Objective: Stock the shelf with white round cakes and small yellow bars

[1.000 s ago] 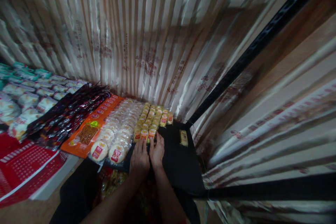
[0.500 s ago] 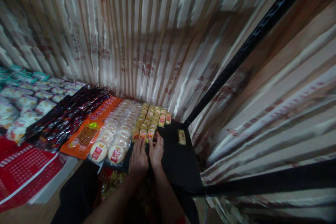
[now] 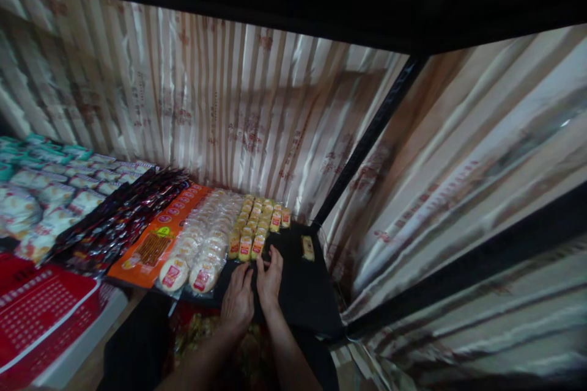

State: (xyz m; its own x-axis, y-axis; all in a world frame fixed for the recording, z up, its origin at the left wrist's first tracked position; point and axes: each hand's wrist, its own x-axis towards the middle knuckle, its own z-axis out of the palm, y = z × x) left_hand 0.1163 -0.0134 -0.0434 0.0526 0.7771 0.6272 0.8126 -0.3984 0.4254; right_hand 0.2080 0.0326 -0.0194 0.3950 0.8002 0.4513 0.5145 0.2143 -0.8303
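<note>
Small yellow wrapped snacks (image 3: 257, 223) stand in several rows on a black shelf (image 3: 298, 293). Just in front of their near ends is my left hand (image 3: 238, 294), its fingers stretched forward and nothing seen in it. Beside it, my right hand (image 3: 270, 276) is open, thumb and fingers apart, close to the nearest snack of the right-hand long row. One wrapped snack (image 3: 307, 248) lies by itself to the right. Left of the yellow rows are round white crackers (image 3: 204, 275) in clear wrappers, overlapping in two rows.
Orange packets of stick snacks (image 3: 151, 247), dark shiny packets (image 3: 121, 220) and white bags (image 3: 52, 195) line the shelf leftward. A red basket (image 3: 41, 317) is at lower left. Black posts (image 3: 367, 143) and pleated printed sheeting (image 3: 257, 110) bound the back and right. Yellow packets (image 3: 197, 330) lie below.
Both hands have drawn back slightly from the near ends of the yellow snack rows, and the fingers have come off them. The camera view has tilted up a little.
</note>
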